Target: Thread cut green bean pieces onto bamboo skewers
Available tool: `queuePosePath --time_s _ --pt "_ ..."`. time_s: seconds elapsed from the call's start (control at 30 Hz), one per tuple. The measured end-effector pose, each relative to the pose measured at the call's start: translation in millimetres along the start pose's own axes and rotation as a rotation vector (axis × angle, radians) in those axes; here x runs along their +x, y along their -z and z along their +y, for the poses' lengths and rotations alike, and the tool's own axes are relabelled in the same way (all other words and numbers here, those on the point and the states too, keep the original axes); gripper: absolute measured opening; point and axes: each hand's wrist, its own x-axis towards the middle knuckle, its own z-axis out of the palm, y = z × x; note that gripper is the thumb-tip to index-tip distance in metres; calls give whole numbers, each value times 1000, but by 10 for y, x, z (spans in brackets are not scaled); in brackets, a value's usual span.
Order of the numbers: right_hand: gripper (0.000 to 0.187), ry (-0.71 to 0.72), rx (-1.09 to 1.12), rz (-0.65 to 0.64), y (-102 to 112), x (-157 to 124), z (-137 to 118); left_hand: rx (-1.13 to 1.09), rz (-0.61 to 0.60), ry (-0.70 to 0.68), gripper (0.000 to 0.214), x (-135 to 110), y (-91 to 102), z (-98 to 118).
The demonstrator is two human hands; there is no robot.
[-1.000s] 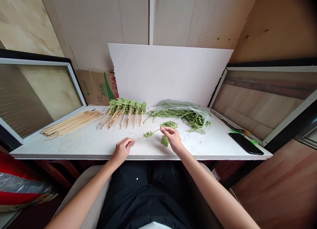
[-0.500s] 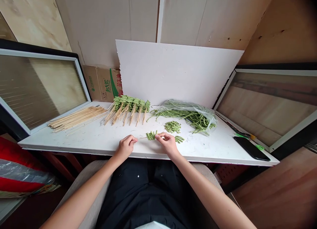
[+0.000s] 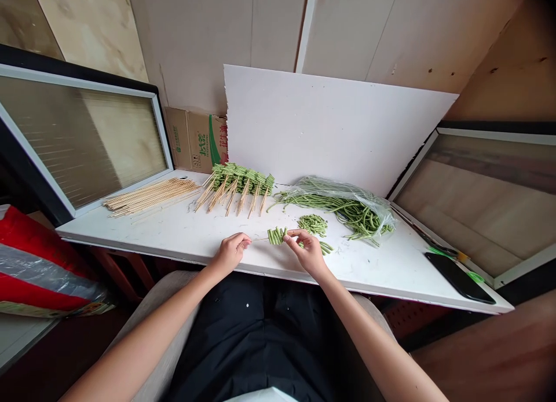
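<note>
My left hand (image 3: 232,252) is closed around a thin wooden skewer (image 3: 259,240) that points to the right. Several short green bean pieces (image 3: 275,236) sit crosswise in a row on the skewer. At the row's right end, my right hand (image 3: 307,251) pinches the last bean piece between thumb and fingers. Just behind my right hand lies a small heap of cut bean pieces (image 3: 313,224). Some longer bean pieces (image 3: 325,248) lie beside that hand, partly hidden by it.
Loaded bean skewers (image 3: 243,179) are stacked at the back, left of a clear plastic bag (image 3: 367,202) of long beans. Bare skewers (image 3: 150,196) lie at the left. A black phone (image 3: 459,277) and scissors (image 3: 447,250) are at the right, on the white table (image 3: 369,274).
The whole view has shifted and tilted, so the table's things appear farther right. Both hands keep their hold on the skewer and the end bean piece.
</note>
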Motion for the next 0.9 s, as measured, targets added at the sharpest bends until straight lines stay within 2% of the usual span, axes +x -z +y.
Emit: queuePosePath --time_s 0.13,0.33,0.43,0.53,0.57,0.63,0.7,0.8,0.9 --pt "32 4 -15 7 -14 -5 7 -5 4 2 21 -1 10 16" --pt "36 -77 58 -18 -29 10 28 4 28 -1 19 -1 4 29" --pt "36 -38 -50 -152 202 116 -39 10 46 -1 17 -1 -4 30" --pt "30 1 -313 -321 624 265 -68 7 44 15 17 -9 -9 23" --pt "24 8 -428 -325 781 308 -55 6 40 22 17 -12 -11 19" --pt "20 -9 -663 -239 1070 364 0 8 27 31 17 -16 -13 14" --pt "22 -139 -806 -277 1284 377 69 12 19 30 17 -16 -13 13" --pt "18 -343 -808 -438 1415 352 144 23 16 17 17 -12 -9 23" --pt "14 -363 -787 -483 1375 331 184 32 14 13 18 -6 -3 36"
